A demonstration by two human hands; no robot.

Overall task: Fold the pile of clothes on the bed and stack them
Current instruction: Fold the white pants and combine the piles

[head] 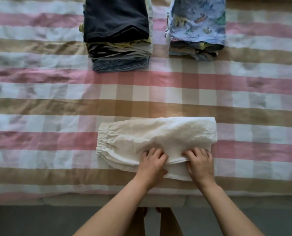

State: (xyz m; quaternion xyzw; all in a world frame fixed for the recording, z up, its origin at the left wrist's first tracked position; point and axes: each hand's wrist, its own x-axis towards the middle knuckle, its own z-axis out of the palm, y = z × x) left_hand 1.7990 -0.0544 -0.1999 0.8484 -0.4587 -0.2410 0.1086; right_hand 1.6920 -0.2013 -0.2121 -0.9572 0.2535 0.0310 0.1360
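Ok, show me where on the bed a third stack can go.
Bare bedcover: left of the dark stack and white garment, right of the printed stack, and the wide strip between stacks and garment. Crowded: the narrow gap between the stacks.

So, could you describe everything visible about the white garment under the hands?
The white garment looks like thin, creased fabric, perhaps trousers, with a gathered elastic band at its left end. It lies flat, folded lengthwise, on the checked bedcover near the bed's front edge. The left hand and right hand grip its near edge.
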